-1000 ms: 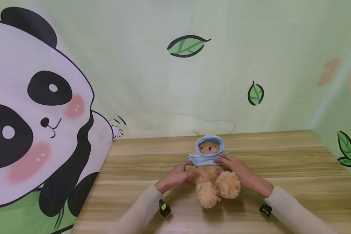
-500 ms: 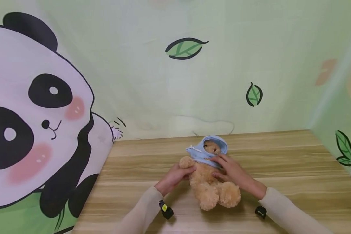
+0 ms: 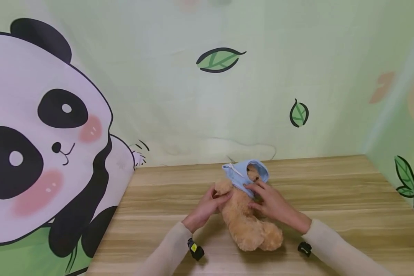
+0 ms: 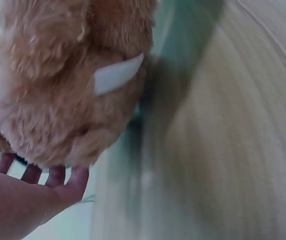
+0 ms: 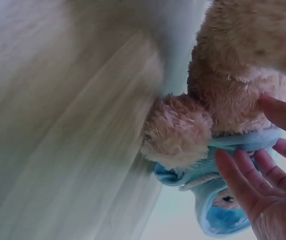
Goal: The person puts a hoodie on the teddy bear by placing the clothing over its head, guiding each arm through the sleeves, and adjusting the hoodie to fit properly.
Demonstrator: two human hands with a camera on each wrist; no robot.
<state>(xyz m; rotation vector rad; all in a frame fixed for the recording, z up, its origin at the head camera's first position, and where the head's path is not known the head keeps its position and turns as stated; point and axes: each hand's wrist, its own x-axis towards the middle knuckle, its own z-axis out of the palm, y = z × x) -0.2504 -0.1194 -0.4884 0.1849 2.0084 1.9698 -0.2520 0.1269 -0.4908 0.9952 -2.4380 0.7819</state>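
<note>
A light-brown teddy bear (image 3: 240, 214) in a small blue hoodie (image 3: 239, 174) sits at the middle of the table, turned partly to its side. The hood surrounds its head, and a white tag (image 4: 117, 75) shows on the fur in the left wrist view. My left hand (image 3: 205, 209) grips the bear's flank below one arm, thumb in front and fingers behind. On the other side, my right hand (image 3: 276, 205) has its fingers spread, fairly straight, over the hoodie front, while the thumb touches the belly. In the right wrist view the bear's other arm (image 5: 178, 132) hangs beside the hoodie's hem.
The wood-grain table (image 3: 158, 199) ends at a pale green wall cloth (image 3: 158, 96) with a printed panda (image 3: 72, 153) and leaves. A black strap device (image 3: 196, 249) hangs below the left wrist, and another black device (image 3: 304, 249) hangs below the right.
The bear has turned from facing me toward the right, and its face is now mostly hidden by the hood. My left hand has shifted slightly up its side; the right has moved slightly left.
</note>
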